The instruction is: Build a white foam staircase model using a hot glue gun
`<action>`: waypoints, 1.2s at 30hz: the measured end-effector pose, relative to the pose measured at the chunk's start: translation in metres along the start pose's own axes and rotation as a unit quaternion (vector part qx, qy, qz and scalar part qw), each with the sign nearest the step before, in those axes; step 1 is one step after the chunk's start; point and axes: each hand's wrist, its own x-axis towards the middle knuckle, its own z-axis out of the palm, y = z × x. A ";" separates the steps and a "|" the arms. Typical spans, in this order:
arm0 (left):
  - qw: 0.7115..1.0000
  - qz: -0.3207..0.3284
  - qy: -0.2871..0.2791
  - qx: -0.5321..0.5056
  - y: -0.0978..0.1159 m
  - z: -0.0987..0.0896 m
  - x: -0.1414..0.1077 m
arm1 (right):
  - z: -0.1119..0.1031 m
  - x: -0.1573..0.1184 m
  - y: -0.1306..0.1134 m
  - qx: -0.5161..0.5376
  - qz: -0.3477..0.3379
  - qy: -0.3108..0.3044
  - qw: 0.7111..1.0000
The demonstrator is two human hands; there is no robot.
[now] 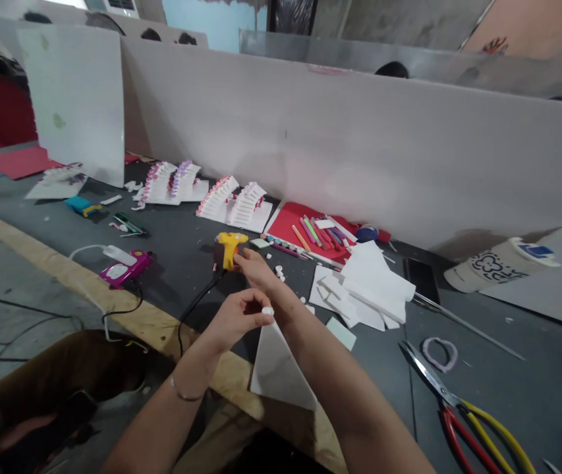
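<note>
My left hand [241, 319], with a thin bangle at the wrist, is closed in a pinch at the narrow top of a white triangular board piece [281, 372]. A small white bit [267, 311] shows at that tip, between thumb and fingers. My right arm crosses behind the board, reaching farther over the table. My right hand [255, 268] has its fingers closed at the handle of a yellow glue gun [231, 243], whose black cord runs toward the table's near edge. Part of the grip is hidden by the fingers.
White board scraps [364, 283] and colored markers [315, 232] lie beyond my right arm. Red-and-yellow-handled scissors [446, 395] lie at right, near a tipped paper cup [498, 263]. White fan-like models [234, 201] stand along the partition [310, 131]. A magenta power strip [125, 268] sits left.
</note>
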 end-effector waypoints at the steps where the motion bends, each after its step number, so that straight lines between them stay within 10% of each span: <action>1: 1.000 0.000 0.020 0.017 -0.005 0.000 0.006 | -0.008 -0.004 0.000 -0.005 0.011 0.000 1.000; 9: 0.982 0.071 0.058 0.166 -0.027 0.009 0.034 | -0.117 -0.101 0.011 -0.086 -0.086 0.048 0.991; 18: 0.955 0.073 0.025 0.285 -0.023 0.024 0.036 | -0.132 -0.141 0.026 -0.250 -0.269 0.040 0.929; 26: 0.794 0.149 -0.046 0.587 -0.016 0.040 0.037 | -0.140 -0.149 0.024 -0.418 -0.358 0.056 0.833; 31: 0.689 0.194 -0.111 0.690 -0.023 0.052 0.041 | -0.150 -0.144 0.024 -0.355 -0.261 0.083 0.894; 36: 0.752 0.232 -0.106 0.607 -0.032 0.048 0.041 | -0.161 -0.139 0.026 -0.282 -0.176 0.086 0.939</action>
